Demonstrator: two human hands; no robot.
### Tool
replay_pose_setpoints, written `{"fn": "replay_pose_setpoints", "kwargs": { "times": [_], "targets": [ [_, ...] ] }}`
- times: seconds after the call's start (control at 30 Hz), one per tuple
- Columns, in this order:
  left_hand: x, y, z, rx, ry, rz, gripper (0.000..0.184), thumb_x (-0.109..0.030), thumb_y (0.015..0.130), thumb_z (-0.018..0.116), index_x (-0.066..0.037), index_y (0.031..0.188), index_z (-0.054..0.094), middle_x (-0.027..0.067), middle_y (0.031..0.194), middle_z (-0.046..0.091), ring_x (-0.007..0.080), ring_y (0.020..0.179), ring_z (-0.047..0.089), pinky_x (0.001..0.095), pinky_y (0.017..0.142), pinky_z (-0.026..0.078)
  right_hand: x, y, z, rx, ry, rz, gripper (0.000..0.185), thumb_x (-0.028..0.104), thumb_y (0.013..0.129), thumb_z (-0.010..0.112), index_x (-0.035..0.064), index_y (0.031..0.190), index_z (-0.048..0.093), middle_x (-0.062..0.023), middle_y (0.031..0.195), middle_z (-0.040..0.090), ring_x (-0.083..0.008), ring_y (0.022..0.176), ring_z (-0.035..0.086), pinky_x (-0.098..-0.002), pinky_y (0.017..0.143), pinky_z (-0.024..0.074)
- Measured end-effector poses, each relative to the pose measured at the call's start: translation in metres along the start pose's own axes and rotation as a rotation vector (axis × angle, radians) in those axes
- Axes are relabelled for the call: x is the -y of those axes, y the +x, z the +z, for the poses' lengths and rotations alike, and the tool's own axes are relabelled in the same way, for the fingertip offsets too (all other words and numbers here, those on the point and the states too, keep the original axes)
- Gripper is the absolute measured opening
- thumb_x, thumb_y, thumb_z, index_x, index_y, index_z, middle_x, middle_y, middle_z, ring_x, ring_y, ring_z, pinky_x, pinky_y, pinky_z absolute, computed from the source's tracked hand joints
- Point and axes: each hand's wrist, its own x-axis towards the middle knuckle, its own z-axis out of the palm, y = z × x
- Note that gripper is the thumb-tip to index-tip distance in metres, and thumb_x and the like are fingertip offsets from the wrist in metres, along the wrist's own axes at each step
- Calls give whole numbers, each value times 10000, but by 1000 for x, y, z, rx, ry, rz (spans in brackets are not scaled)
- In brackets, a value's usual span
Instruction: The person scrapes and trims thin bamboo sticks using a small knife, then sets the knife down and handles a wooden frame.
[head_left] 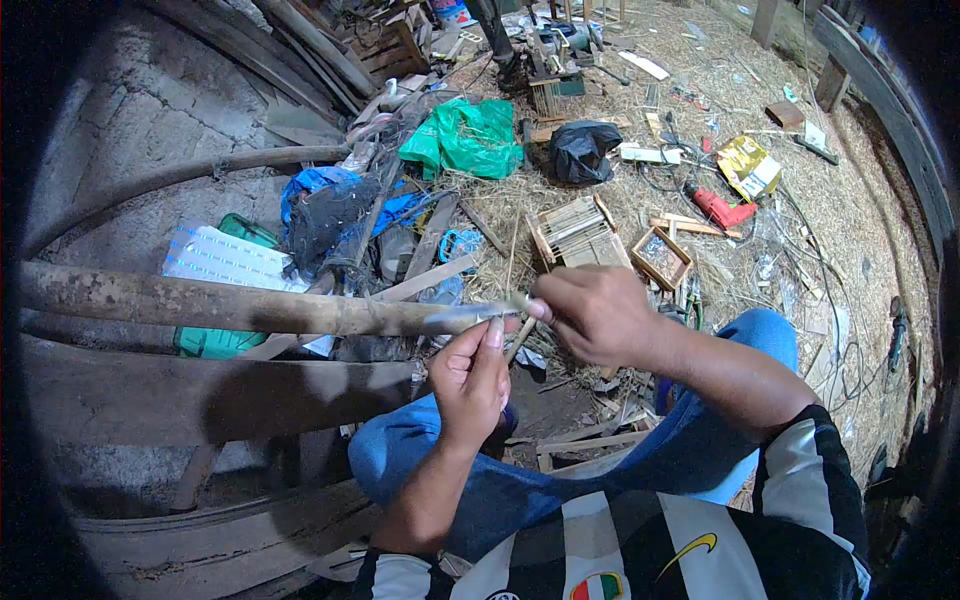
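My right hand (pixel 597 318) is closed around the handle end of what looks like a knife (pixel 462 312). Its blurred, pale grey-blue blade points left, passing just above my left fingertips. My left hand (pixel 470 378) is raised with thumb and index finger pinched together under the blade. Whatever small piece lies between those fingertips is too blurred and covered to name. A thin light-brown stick (pixel 521 338) shows slantwise just below the right fingers; I cannot tell whether a hand holds it. Both hands are above my lap, close together.
A thick bamboo pole (pixel 230 302) runs in from the left, ending near my hands. Ahead on the straw-covered ground lie a slatted wooden cage (pixel 578 236), a small wooden box (pixel 662 259), a red power drill (pixel 720 208), a green bag (pixel 465 138) and a black bag (pixel 583 152).
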Motion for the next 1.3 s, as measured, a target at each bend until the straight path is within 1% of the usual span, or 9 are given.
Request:
{"fn": "replay_pose_setpoints", "kwargs": {
  "times": [0.27, 0.43, 0.63, 0.7, 0.8, 1.0, 1.13, 1.23, 1.3],
  "targets": [
    [-2, 2, -4, 43, -76, -67, 267, -173, 1022, 532, 62, 1074, 646, -44, 498, 399, 32, 376, 317, 211, 335, 279, -17, 8, -2, -38, 38, 186, 277, 331, 968, 541, 81, 855, 576, -142, 727, 622, -388, 672, 630, -499, 561, 477],
    [-2, 1, -3, 82, -138, -139, 261, -164, 1021, 525, 68, 1057, 640, -37, 490, 395, 42, 357, 306, 219, 331, 283, -6, 1, 3, -9, 111, 87, 317, 376, 981, 518, 90, 868, 597, -156, 735, 629, -394, 679, 630, -513, 576, 475],
    [-2, 1, -6, 139, -177, -197, 259, -160, 1025, 509, 66, 1062, 630, -29, 481, 394, 51, 342, 308, 223, 327, 284, -41, 16, -12, -27, 82, 361, 398, 411, 1011, 483, 63, 872, 617, -198, 691, 561, -414, 665, 584, -471, 563, 438],
    [-1, 2, -7, 150, -191, -218, 262, -164, 1026, 505, 63, 1065, 629, -26, 479, 393, 52, 339, 308, 223, 327, 286, -34, 12, -7, 15, 109, 368, 368, 400, 1014, 509, 57, 981, 638, -126, 694, 582, -310, 630, 590, -408, 580, 446],
    [-1, 1, -8, 183, -182, -254, 277, -198, 1035, 502, 41, 1076, 637, -28, 492, 419, 45, 348, 331, 215, 338, 291, -31, 8, 13, -19, 811, 347, 344, 285, 1035, 526, 16, 1247, 562, 57, 796, 491, -49, 701, 438, -245, 610, 391],
    [-1, 5, 3, 159, 11, -186, 287, -208, 1029, 518, 43, 1100, 637, -5, 487, 448, 60, 343, 349, 226, 337, 313, -20, 13, 6, 49, 1277, 537, 310, 300, 1042, 512, 51, 1213, 583, 65, 729, 424, -28, 629, 372, -221, 550, 319],
    [-1, 10, 11, 123, 69, -87, 293, -224, 1026, 539, 28, 1108, 663, -14, 503, 473, 44, 365, 368, 218, 349, 305, -20, 13, 6, 76, 1245, 513, 315, 309, 1050, 494, 51, 1209, 581, 68, 737, 434, -24, 628, 366, -215, 547, 318],
    [4, 11, 11, 64, 97, -11, 263, -199, 1014, 565, 24, 1094, 680, -25, 512, 480, 34, 383, 383, 211, 359, 299, -20, 11, 5, -15, 833, 376, 280, 312, 1030, 518, 67, 1136, 604, 22, 713, 515, -97, 590, 492, -276, 528, 375],
    [7, 11, 9, 34, 86, 8, 251, -182, 1006, 580, 23, 1105, 686, -28, 555, 516, 25, 416, 406, 204, 382, 309, -7, 4, -3, 28, 192, 256, 297, 350, 985, 558, 58, 996, 608, -81, 742, 627, -331, 655, 641, -451, 590, 486]
  ]
}}
